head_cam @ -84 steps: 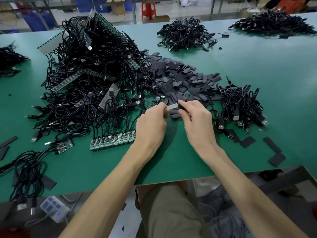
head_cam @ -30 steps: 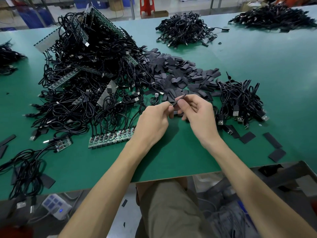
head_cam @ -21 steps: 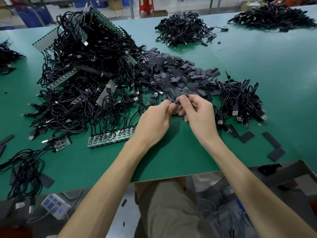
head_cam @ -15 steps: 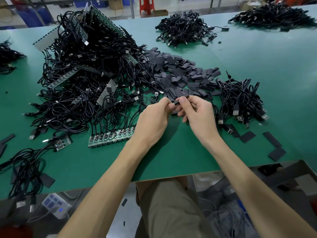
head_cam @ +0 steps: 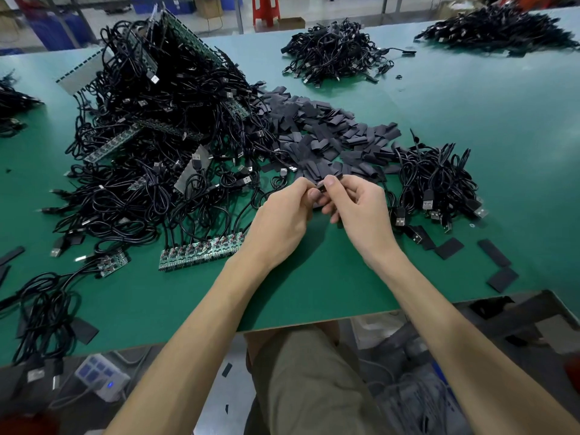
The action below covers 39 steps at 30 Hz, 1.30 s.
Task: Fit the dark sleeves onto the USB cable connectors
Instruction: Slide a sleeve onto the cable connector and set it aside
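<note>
- Two bare hands meet above the near middle of a green table (head_cam: 470, 127), fingertips drawn together.
- The left hand (head_cam: 282, 221) has its fingers curled, with thumb and forefinger pinching one end of a small dark sleeve (head_cam: 320, 185).
- The right hand (head_cam: 361, 211) pinches the same piece from the other side, its remaining fingers loosely bent beneath.
- Whether a connector sits inside it cannot be told, as fingertips cover most of it.
- Just beyond the hands lies a heap of loose sleeves (head_cam: 329, 133), flat and dark.
- A large tangle of black USB cables (head_cam: 150, 127) fills the table's left side, and a green board strip (head_cam: 201, 251) lies near the left wrist.
- A smaller cable bundle (head_cam: 436, 180) rests to the right of the hands, with several single sleeves (head_cam: 448, 248) flat near the table edge.
- Another cable heap (head_cam: 335, 51) lies at the far side.
</note>
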Tool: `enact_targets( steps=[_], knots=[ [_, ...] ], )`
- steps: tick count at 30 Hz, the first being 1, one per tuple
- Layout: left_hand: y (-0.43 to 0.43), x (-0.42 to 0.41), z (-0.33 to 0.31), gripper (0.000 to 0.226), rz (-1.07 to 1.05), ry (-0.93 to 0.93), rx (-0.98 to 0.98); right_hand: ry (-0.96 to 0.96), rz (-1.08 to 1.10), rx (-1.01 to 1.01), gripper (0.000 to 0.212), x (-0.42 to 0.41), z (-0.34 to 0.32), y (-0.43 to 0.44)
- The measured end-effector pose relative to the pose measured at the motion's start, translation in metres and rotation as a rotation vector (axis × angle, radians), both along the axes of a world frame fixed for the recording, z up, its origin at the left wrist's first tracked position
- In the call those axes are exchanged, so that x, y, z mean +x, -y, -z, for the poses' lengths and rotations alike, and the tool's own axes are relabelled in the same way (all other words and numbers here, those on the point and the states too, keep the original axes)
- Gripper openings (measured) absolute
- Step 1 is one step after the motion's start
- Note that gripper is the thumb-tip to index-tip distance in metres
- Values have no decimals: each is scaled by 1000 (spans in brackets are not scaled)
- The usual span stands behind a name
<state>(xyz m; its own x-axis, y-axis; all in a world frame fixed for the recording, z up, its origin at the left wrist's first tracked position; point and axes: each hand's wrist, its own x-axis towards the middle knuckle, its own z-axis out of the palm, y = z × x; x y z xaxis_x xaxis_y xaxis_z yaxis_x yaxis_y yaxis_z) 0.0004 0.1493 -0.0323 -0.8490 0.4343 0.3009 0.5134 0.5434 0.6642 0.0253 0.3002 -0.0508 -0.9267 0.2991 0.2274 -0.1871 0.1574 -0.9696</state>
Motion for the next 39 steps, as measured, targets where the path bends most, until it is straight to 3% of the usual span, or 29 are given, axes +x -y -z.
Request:
enact_targets(
  steps=[15, 25, 32, 39],
  knots=[
    [3, -8, 7, 24, -52, -47, 96, 9, -56, -41, 25, 3, -2, -1],
    [1, -4, 2, 17, -48, 83, 257, -1, -44, -21, 24, 3, 0, -3],
    [1, -5, 1, 28, 56, 262, 322, 17, -16, -3, 24, 6, 0, -4],
    [2, -5, 1, 25, 26, 256, 344, 21, -43, 7, 24, 6, -1, -4]
  ],
)
